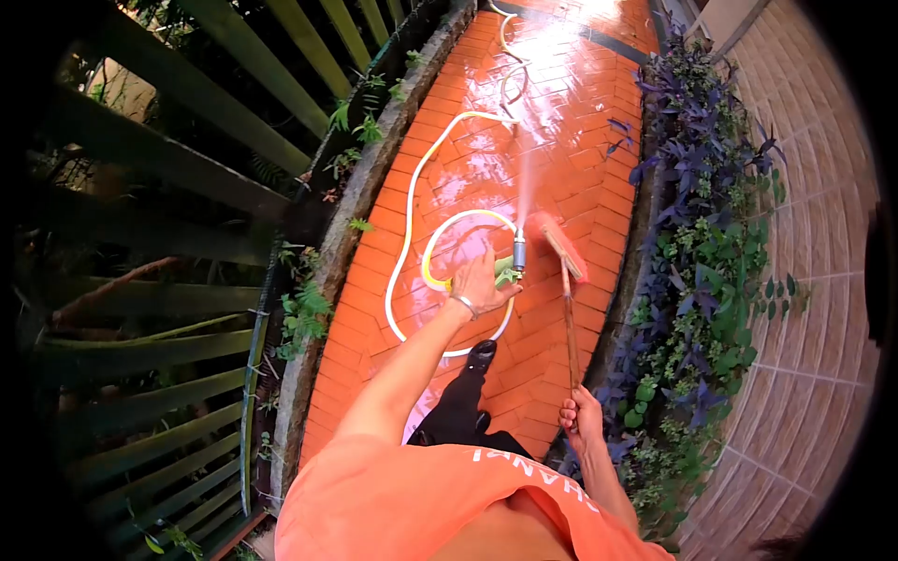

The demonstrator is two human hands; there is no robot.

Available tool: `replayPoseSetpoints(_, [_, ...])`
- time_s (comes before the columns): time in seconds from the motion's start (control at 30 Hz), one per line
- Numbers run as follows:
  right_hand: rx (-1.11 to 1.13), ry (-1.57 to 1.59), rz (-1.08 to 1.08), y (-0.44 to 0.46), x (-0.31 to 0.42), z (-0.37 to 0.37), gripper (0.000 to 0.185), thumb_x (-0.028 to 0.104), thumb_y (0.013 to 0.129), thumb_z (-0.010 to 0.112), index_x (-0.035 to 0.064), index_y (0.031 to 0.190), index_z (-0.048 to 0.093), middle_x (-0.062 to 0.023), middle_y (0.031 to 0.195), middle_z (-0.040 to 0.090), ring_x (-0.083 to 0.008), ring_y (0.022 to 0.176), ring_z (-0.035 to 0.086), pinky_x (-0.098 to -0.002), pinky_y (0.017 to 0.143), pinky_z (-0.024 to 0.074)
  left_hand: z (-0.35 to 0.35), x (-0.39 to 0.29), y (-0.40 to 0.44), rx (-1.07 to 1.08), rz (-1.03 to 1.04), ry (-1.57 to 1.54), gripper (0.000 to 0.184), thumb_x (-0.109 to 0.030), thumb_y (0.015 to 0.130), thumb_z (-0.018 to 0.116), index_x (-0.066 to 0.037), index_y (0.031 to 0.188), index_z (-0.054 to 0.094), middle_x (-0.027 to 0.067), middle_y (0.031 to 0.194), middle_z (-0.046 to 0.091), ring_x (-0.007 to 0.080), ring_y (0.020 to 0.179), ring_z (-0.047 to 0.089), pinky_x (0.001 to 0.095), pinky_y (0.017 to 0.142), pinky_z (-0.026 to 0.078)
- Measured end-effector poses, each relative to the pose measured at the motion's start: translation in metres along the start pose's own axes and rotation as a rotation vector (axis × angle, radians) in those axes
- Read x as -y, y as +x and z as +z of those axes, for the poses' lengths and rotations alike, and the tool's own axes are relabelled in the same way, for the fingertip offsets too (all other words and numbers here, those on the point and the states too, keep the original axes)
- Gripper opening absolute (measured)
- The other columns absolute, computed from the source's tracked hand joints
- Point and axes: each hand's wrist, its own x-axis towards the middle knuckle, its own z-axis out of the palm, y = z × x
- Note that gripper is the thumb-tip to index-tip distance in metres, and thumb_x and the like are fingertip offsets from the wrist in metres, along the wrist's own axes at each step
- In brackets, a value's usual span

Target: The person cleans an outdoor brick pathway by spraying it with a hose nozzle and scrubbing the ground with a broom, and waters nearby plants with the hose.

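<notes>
My left hand point(482, 283) is closed round the green handle of a spray nozzle point(519, 252), and water sprays from its grey tip up the path. A white and yellow hose point(412, 196) loops on the wet bricks around that hand. Lower right, my right hand point(582, 416) grips the wooden stick of a broom point(571, 332). The broom's head point(563, 247), with reddish bristles, rests on the bricks just right of the nozzle.
The wet orange brick path point(543, 374) runs between a stone curb point(360, 201) with a dark slatted fence point(178, 224) on the left and a bed of purple and green plants point(692, 262) on the right. Beyond the plants lies a tiled surface point(804, 374).
</notes>
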Motion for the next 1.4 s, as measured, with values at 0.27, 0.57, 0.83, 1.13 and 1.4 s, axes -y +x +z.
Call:
replayPoseSetpoints(0.27, [-0.076,-0.582,-0.039,-0.103,-0.126,-0.06,0.009,0.01,0.09,0.039,0.0112,0.094,0.048,-0.0001,0.055,0.046,-0.0099,0.039,0.044,-0.0251,0.033,0.0334,-0.005,-0.026,-0.108,0.16,-0.056,0.146,0.072,-0.042,0.066,0.073,0.0,0.111,0.037,0.026,0.09,0.059,0.0405,0.087,0.06,0.0488,0.074,0.048])
replayPoseSetpoints(0.57, [0.09,-1.254,-0.116,-0.164,-0.232,-0.124,0.047,0.038,0.073,0.058,0.0015,0.103,0.059,-0.0224,0.071,0.063,-0.0355,0.067,0.064,-0.0437,0.066,0.0491,-0.007,-0.078,-0.21,0.129,0.018,0.112,0.068,-0.035,0.066,0.072,0.0,0.112,0.036,0.0269,0.089,0.06,0.0437,0.085,0.06,0.0504,0.075,0.047])
replayPoseSetpoints(0.83, [-0.291,-1.304,-0.734,-0.136,-0.207,-0.089,0.027,0.03,0.079,0.063,0.0047,0.088,0.062,-0.0181,0.07,0.062,-0.036,0.063,0.061,-0.0445,0.06,0.0473,-0.007,-0.078,-0.259,0.217,0.022,0.12,0.05,-0.024,0.07,0.066,0.003,0.102,0.037,0.0297,0.081,0.059,0.0435,0.075,0.061,0.0499,0.065,0.048])
replayPoseSetpoints(1.13, [-0.099,-0.547,-1.03,-0.068,-0.159,0.035,0.013,0.008,0.083,0.066,0.0031,0.092,0.058,0.0003,0.07,0.055,-0.0048,0.058,0.052,-0.0206,0.053,0.0419,-0.022,-0.079,-0.271,0.111,0.017,-0.003,0.052,-0.021,0.067,0.069,0.002,0.103,0.039,0.0282,0.082,0.058,0.0433,0.076,0.06,0.0497,0.066,0.048])
replayPoseSetpoints(1.4, [-0.026,-0.351,-0.999,-0.052,-0.178,0.063,0.007,0.006,0.088,0.059,0.0027,0.09,0.053,0.0038,0.069,0.045,-0.0019,0.056,0.041,-0.018,0.049,0.0346,-0.029,-0.061,-0.273,0.109,-0.016,-0.023,0.045,-0.022,0.074,0.065,0.003,0.102,0.04,0.0286,0.077,0.056,0.044,0.073,0.058,0.0503,0.064,0.046])
